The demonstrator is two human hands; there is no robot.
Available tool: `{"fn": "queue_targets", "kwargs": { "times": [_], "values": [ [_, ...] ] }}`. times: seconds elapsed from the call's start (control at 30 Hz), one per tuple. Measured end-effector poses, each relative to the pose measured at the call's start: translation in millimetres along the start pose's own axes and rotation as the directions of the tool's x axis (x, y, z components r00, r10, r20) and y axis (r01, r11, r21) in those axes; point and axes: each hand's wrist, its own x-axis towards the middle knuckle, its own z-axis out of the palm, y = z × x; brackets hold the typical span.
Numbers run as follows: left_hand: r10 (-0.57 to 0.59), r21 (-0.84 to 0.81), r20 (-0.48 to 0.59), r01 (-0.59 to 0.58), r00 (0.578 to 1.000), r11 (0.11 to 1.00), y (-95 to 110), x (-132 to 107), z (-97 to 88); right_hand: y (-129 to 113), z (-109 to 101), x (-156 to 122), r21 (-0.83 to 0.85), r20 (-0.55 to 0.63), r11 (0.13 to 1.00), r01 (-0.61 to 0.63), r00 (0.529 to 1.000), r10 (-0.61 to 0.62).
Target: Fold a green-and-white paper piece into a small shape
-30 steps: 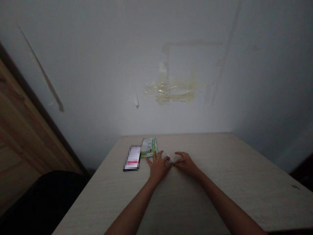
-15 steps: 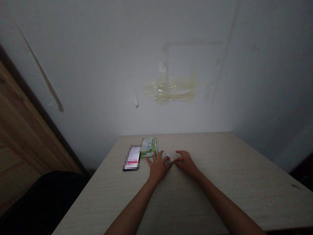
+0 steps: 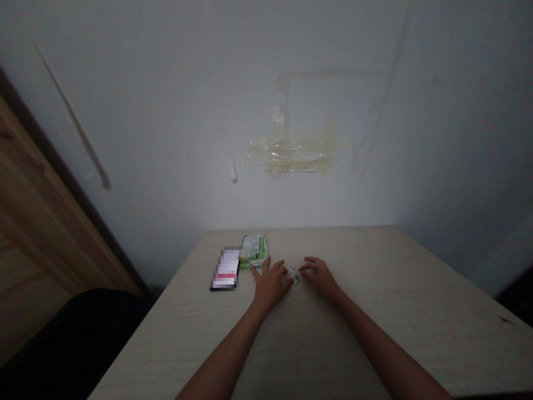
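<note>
Left hand [image 3: 270, 284]: your fingers spread, thumb side against a small whitish piece [image 3: 292, 272] (too small to identify) on the tabletop [image 3: 375, 311]; grip, cannot tell. Your right hand [image 3: 303, 265], fingertips parted, is just right of it. Green packet [image 3: 254, 249] beyond your left fingers, beside a phone [image 3: 226, 269].

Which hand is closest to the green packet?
The left hand: it lies right by the green packet, while the right hand is farther off, beyond the small whitish piece.
</note>
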Motion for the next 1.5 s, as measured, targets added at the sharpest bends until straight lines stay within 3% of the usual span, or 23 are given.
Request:
{"fn": "queue_targets", "kwargs": {
  "times": [0.1,0.63,1.17,1.5],
  "values": [
    [0.007,0.006,0.030,-0.008,1.000,1.000,-0.8,0.0,0.2,-0.1,-0.7,-0.1,-0.015,0.029,1.000,0.013,1.000,-0.013],
    [0.043,0.024,-0.021,-0.043,0.999,0.999,4.3,-3.6,-2.1,-10.4,1.6,-1.9,-0.122,0.044,0.989,0.084,0.996,-0.079],
    [0.053,0.021,-0.044,-0.052,0.998,0.998,4.1,-4.8,-2.4,-15.3,-9.3,-6.6,-0.047,0.112,0.991,0.124,0.987,-0.119],
    [0.044,0.025,-0.023,-0.043,0.999,0.999,3.4,-5.3,-1.1,-10.3,-9.4,-7.5,-0.007,0.077,0.993,0.122,0.990,-0.121]
  ]
}}
